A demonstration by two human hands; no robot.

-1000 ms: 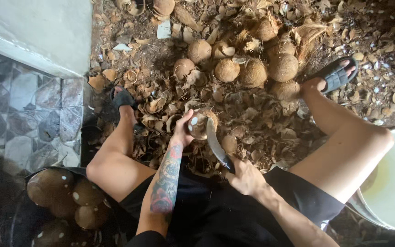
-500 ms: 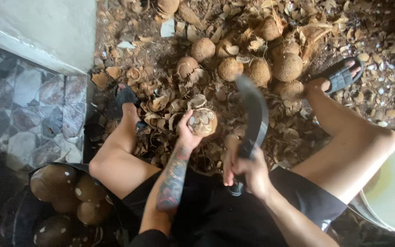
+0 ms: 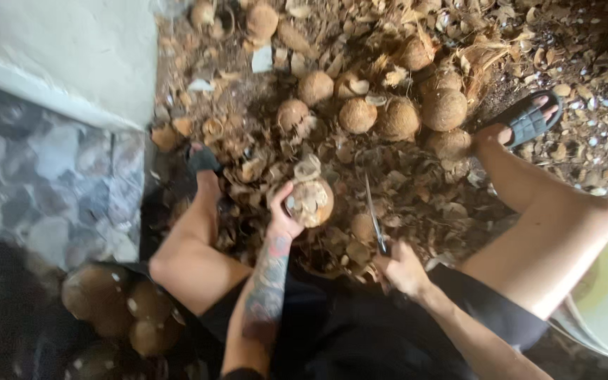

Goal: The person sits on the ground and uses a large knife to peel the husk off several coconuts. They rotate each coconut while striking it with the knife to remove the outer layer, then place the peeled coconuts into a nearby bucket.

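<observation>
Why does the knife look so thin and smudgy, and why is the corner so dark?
Head view: the knife shows edge-on and motion-blurred in the right hand; the left hand holds a fairly sharp coconut; the lower-left coconuts sit in shadow.

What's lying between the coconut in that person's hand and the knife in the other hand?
In the head view, only loose brown husk and shell scraps on the ground lie between the coconut in the left hand and the knife in the right hand.

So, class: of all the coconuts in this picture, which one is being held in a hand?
The pale, partly husked coconut gripped by the left hand, between the knees; the brown ones beyond lie untouched on the ground.
</observation>
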